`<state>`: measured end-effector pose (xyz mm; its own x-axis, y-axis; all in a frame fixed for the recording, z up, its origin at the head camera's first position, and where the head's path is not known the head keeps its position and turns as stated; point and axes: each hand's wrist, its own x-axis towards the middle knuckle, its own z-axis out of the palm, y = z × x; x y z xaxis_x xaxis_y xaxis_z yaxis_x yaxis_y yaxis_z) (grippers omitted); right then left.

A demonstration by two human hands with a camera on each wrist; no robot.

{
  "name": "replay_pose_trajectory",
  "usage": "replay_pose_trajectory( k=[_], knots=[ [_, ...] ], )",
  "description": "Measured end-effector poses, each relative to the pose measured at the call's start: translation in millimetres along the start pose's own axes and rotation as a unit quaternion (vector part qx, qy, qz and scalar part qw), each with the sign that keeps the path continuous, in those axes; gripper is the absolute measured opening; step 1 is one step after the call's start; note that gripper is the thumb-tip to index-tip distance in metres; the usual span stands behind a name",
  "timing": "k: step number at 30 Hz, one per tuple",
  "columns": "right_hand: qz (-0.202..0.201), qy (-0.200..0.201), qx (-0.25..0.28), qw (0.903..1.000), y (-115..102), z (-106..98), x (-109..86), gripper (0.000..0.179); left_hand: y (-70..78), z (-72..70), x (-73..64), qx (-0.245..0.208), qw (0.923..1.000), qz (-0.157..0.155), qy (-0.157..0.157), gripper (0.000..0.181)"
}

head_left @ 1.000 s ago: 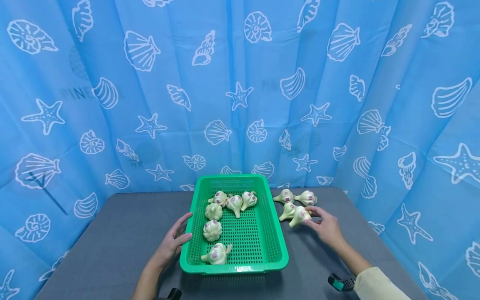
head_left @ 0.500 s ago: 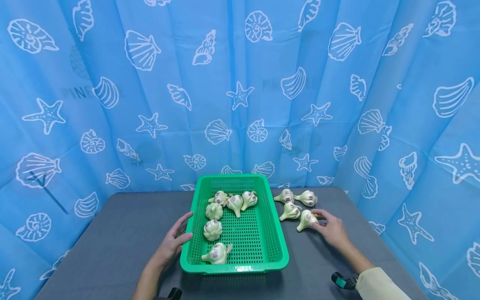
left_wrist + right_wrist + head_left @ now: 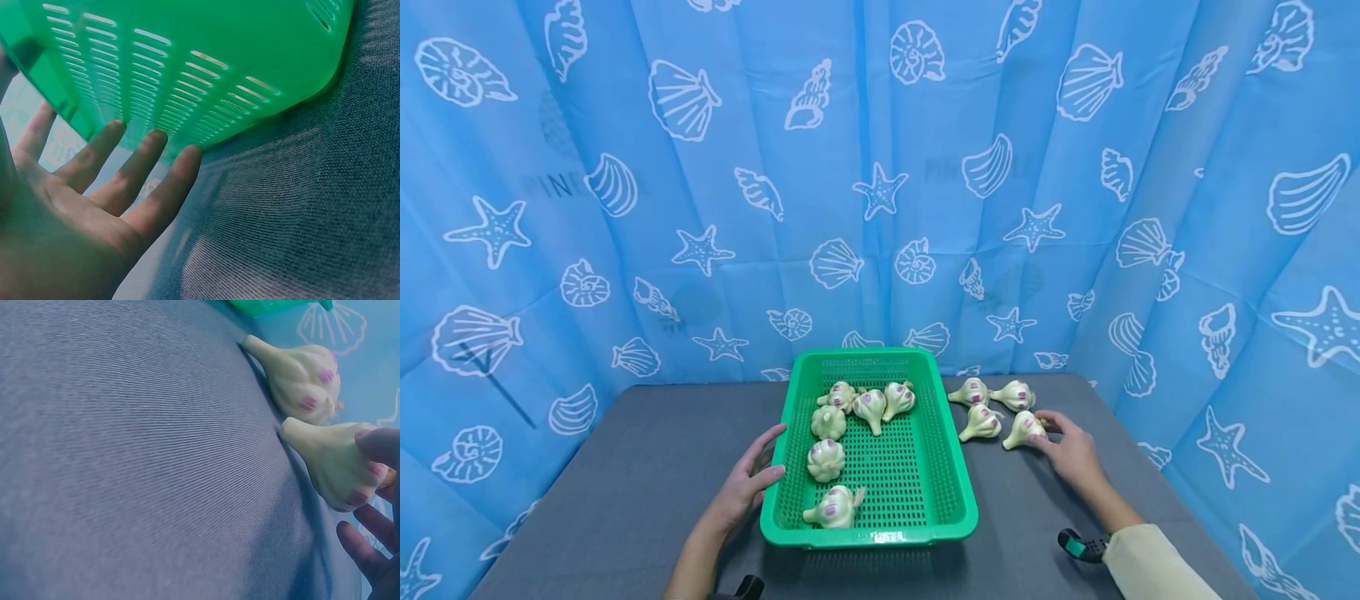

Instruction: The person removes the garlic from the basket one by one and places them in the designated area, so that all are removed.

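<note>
On the left, my left hand (image 3: 739, 493) rests against the side of a green plastic basket (image 3: 868, 536), its fingers spread and fairly straight. The left wrist view has these fingertips (image 3: 187, 156) at the slotted wall. Several garlic bulbs (image 3: 825, 461) lie inside, along the left and the far end. To the right of the basket, my right hand (image 3: 1071, 454) pinches a garlic bulb (image 3: 1024, 430) between thumb and fingers. That bulb (image 3: 334, 459) has its stem pointing away from the palm, low at the cloth, in the right wrist view; whether it touches the cloth I cannot tell.
Three other garlic bulbs (image 3: 980, 422) lie close together on the grey cloth-covered table (image 3: 625, 492), between the basket and my right hand. A blue curtain (image 3: 880, 200) with white shells hangs behind the table and along its sides.
My right hand has drawn its garlic bulb rightward, away from the bulb beside it, and its stem has turned further left. The left hand and basket have stayed put.
</note>
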<state>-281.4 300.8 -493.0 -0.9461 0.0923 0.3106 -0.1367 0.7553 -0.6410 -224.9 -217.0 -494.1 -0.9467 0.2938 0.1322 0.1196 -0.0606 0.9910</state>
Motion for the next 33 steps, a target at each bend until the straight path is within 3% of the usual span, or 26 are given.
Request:
replay_pose_trajectory(
  k=[7, 19, 33],
  knots=[
    [0.030, -0.003, 0.008, 0.9995, 0.4, 2.6, 4.4, 0.043, 1.1, 1.0, -0.2, 0.008, 0.9999, 0.007, 0.001, 0.065],
    [0.036, 0.006, 0.008, 0.9993, 3.0, 8.0, 7.6, 0.042, -0.5, -1.3, 0.9, -0.001, 1.0000, 0.004, -0.009, 0.065],
    [0.050, -0.011, 0.012, 0.9986, 1.5, 3.6, 3.2, 0.045, -0.7, -0.6, 0.7, 0.005, 1.0000, 0.008, -0.003, 0.064]
  ],
)
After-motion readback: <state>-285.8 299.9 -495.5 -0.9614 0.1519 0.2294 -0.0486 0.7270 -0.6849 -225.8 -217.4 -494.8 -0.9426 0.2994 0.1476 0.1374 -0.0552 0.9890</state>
